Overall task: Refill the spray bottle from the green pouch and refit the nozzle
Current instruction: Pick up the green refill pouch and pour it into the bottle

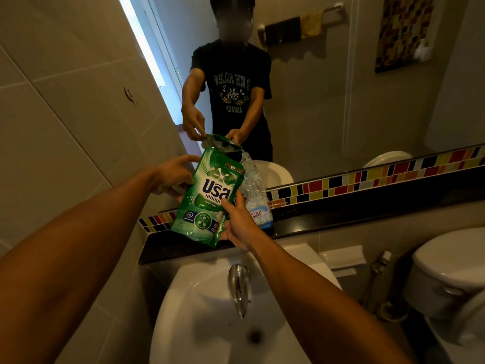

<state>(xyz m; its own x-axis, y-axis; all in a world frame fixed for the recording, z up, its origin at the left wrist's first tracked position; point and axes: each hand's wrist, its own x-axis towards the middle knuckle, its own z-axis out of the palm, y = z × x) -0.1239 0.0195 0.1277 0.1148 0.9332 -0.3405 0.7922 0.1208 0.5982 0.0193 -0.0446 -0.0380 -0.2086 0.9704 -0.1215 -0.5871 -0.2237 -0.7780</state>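
Green pouch [207,198], tipped toward the right, is held in the air above the dark ledge [341,219] behind the white sink [199,324]. Its upper corner meets the open neck of the clear spray bottle [256,190], which stands upright on that ledge against the mirror [315,101]. The left hand [173,176] curls around the pouch's upper left edge, fingers behind it. The right hand [237,223] clamps the lower right edge, thumb across the printed front. A chrome tap [238,287] sits below, and a toilet [451,277] stands to the right.
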